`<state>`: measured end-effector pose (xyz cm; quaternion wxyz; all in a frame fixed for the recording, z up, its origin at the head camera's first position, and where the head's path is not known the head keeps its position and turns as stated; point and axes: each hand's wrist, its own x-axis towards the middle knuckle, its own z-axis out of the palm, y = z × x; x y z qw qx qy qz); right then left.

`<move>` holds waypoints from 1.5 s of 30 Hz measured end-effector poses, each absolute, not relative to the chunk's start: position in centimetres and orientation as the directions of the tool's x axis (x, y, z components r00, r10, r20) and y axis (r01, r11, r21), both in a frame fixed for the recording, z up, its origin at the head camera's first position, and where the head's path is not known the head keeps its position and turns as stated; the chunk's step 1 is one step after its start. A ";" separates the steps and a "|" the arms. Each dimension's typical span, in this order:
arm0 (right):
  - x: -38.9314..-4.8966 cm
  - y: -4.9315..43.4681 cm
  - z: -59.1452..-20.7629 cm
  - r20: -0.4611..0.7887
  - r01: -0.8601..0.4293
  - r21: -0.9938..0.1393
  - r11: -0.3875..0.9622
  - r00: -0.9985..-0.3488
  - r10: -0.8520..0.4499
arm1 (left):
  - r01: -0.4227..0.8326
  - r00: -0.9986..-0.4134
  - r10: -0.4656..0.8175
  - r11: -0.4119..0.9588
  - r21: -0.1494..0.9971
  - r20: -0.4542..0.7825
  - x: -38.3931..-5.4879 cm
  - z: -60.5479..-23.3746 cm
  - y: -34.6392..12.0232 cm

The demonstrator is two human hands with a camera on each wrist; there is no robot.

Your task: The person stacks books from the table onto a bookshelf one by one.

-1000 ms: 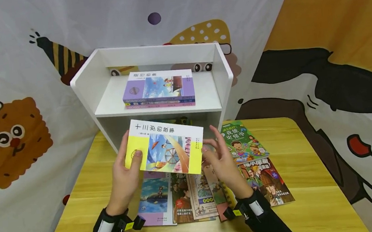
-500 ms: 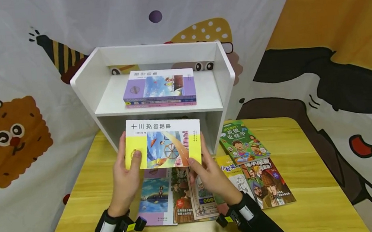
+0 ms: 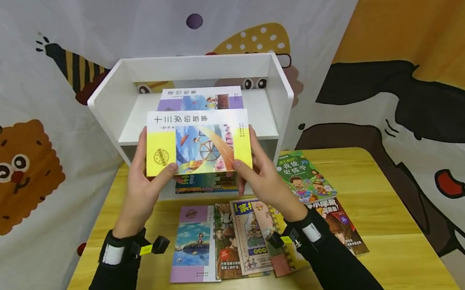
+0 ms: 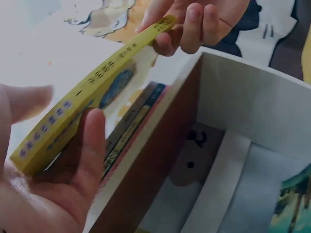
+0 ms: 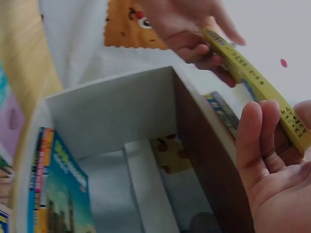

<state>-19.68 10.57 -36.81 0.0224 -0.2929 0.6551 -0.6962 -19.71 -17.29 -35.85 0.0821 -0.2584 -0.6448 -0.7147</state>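
Note:
A yellow and white book (image 3: 204, 143) with a Ferris wheel picture is held level in front of the upper shelf. My left hand (image 3: 142, 188) grips its left end, thumb on the cover and fingers underneath. At the right end my right hand (image 3: 267, 179) pinches it the same way. In the left wrist view the yellow spine (image 4: 104, 73) shows between both hands. Just behind the held book, a purple book (image 3: 199, 100) tops a stack on the upper shelf. The held book hides part of that stack in the head view.
The white bookshelf (image 3: 101, 94) stands at the back of the wooden table (image 3: 391, 223). Its lower compartment holds several flat books (image 3: 207, 183). In front lies a row of overlapping books (image 3: 193, 244). A green book (image 3: 304, 175) and a detective book (image 3: 343, 227) lie to the right.
Both hands have raised the yellow book and carried it away from the person, from before the lower compartment up to the upper shelf. The right hand first shifted its grip along the book's edge.

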 end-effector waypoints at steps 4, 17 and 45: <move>-21.5 11.2 -36.1 0.359 -0.312 -0.933 -0.179 -0.838 -0.411 | 0.383 -0.846 0.300 -0.233 0.894 0.441 -21.2 -35.6 -17.9; -23.8 12.0 -35.1 0.324 -0.266 -0.945 -0.193 -0.849 -0.417 | 0.376 -0.893 0.210 -0.138 0.916 0.398 -21.4 -34.4 -17.3; -24.8 10.5 -34.0 0.680 -0.465 -0.402 0.789 -0.729 -0.084 | 0.375 -0.729 -0.157 0.722 0.582 0.666 -25.1 -35.5 -16.7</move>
